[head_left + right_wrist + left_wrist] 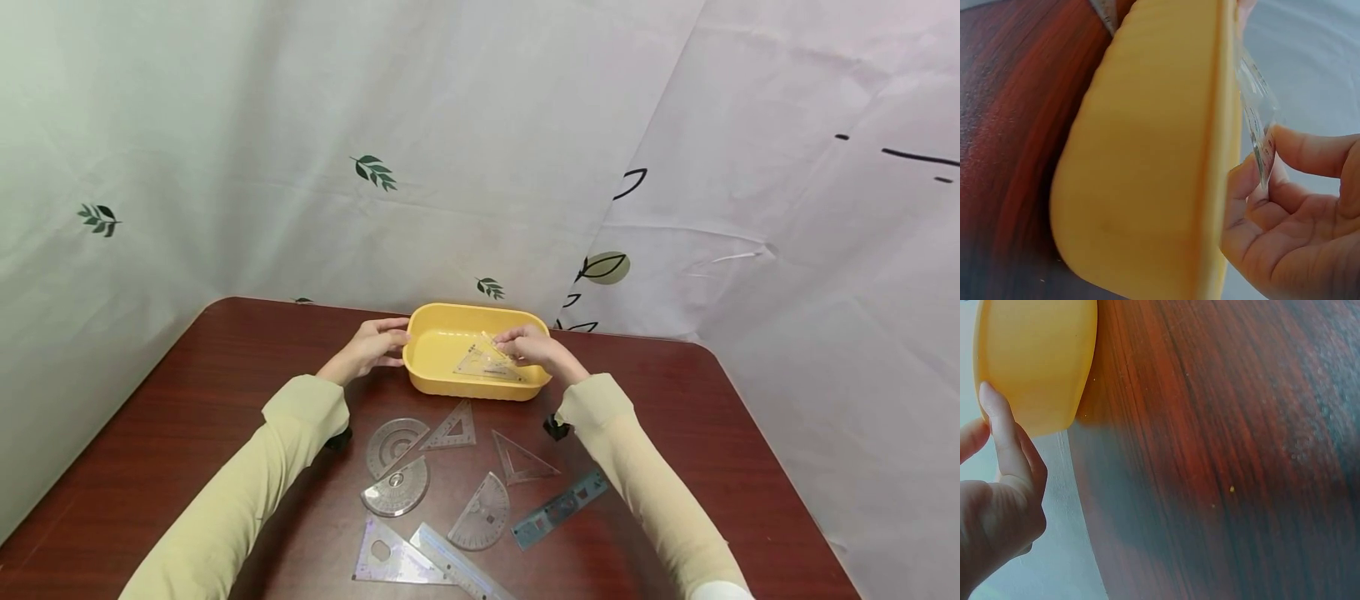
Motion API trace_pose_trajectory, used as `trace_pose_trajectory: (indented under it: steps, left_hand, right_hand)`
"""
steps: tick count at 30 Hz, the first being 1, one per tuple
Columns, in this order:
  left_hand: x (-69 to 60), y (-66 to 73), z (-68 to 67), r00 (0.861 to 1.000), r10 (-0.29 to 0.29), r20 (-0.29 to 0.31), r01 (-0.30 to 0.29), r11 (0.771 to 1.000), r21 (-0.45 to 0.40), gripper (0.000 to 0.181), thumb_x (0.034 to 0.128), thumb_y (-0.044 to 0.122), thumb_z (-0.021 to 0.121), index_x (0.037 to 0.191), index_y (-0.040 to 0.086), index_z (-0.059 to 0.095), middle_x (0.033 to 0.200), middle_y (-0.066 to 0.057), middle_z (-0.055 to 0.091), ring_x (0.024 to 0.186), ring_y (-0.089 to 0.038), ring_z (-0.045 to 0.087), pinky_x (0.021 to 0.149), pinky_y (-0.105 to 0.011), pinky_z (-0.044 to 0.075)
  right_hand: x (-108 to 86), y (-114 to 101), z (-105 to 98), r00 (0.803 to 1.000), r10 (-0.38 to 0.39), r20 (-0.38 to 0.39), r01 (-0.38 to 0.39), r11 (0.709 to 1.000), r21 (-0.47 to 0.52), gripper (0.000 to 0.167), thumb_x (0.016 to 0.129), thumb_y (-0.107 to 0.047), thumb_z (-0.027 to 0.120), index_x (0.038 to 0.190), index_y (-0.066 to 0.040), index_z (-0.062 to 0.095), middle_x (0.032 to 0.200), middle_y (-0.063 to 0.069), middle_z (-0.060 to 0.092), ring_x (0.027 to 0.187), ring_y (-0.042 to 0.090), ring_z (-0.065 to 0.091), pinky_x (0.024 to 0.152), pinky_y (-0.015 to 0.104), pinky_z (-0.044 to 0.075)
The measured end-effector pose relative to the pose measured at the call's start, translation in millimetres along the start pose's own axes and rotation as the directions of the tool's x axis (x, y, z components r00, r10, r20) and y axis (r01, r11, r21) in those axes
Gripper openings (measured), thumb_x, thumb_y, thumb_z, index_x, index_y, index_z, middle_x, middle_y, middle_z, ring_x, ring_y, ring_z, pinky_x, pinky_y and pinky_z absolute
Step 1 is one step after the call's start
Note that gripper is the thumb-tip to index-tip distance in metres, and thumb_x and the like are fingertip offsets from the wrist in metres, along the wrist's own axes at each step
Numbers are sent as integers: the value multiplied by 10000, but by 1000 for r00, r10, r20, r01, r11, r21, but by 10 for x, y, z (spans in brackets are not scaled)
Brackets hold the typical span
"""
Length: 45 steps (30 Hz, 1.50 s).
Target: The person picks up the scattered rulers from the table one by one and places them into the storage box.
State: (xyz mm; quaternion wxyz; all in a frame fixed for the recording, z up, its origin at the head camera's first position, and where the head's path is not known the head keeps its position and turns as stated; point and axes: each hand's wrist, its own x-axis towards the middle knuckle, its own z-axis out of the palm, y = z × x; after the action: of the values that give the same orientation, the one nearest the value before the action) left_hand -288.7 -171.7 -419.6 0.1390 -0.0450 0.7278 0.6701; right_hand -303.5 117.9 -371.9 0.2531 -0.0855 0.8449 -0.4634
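Note:
A yellow plastic basin (480, 389) stands near the table's back edge. My left hand (375, 343) holds its left end, with a fingertip on the outer wall (1038, 362) and the thumb by the rim. Over the basin's right side, my right hand (528, 346) pinches a clear set square (487, 364) by a corner between thumb and fingers. In the right wrist view the set square (1254, 94) tilts beside the rim, partly hidden by the basin's wall. Whether it touches the basin floor I cannot tell.
In front of the basin lie two set squares (470, 429) (512, 477), several protractors (397, 492) (480, 521), a larger set square (382, 567), a clear ruler (457, 562) and a bluish ruler (558, 510). A pale leaf-patterned curtain (450, 208) hangs behind the brown table (225, 375).

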Motion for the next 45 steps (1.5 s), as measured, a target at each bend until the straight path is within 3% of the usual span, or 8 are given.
trace_pose_trajectory:
  steps: [10, 17, 22, 27, 38, 45]
  left_hand:
    - [-19, -14, 26, 1000, -4, 3, 4, 1000, 9, 536, 967, 108, 546, 1475, 75, 379, 1309, -194, 525, 874, -101, 652, 665, -232, 585]
    - [-15, -14, 21, 1000, -17, -3, 17, 1000, -6, 543, 957, 91, 553, 1473, 75, 383, 1262, -165, 541, 868, -99, 649, 659, -233, 584]
    - [-15, -18, 22, 1000, -14, 5, 14, 1000, -5, 550, 958, 89, 549, 1478, 72, 374, 1257, -167, 543, 853, -90, 647, 656, -226, 582]
    - [-36, -9, 27, 1000, -10, 1, 10, 1000, 8, 545, 962, 93, 543, 1479, 76, 372, 1303, -199, 527, 850, -90, 646, 647, -213, 578]
    - [-35, 10, 7, 1000, -19, -7, 19, 1000, 6, 542, 963, 105, 557, 1476, 81, 384, 1352, -217, 529, 847, -81, 657, 662, -212, 580]
    - [-37, 1, 0, 1000, -6, -6, 6, 1000, 8, 543, 962, 112, 563, 1474, 73, 386, 1309, -207, 566, 849, -81, 662, 665, -214, 582]
  right_hand:
    - [126, 160, 98, 999, 17, -39, -22, 992, -124, 300, 976, -109, 529, 1216, 48, 617, 544, -38, 403, 461, 64, 314, 489, 205, 303]
    - [178, 236, 212, 991, 2, -137, -26, 984, -179, 224, 927, -87, 622, 1094, 52, 678, 699, 20, 583, 543, 80, 482, 508, 182, 426]
    - [199, 296, 290, 975, -25, -223, -28, 972, -234, 133, 876, -81, 694, 945, 30, 719, 701, 46, 639, 543, 86, 505, 480, 172, 410]
    - [209, 311, 337, 957, -69, -283, -27, 946, -323, 125, 843, -107, 738, 903, 2, 733, 786, 49, 674, 607, 84, 512, 516, 159, 406]
    - [217, 259, 377, 937, -126, -326, -38, 891, -452, 109, 853, -141, 736, 897, -44, 753, 870, 88, 716, 711, 147, 570, 578, 182, 410]
    - [245, 289, 379, 937, -140, -321, -18, 896, -443, 79, 847, -122, 739, 846, -43, 737, 812, 75, 702, 645, 121, 528, 548, 175, 386]
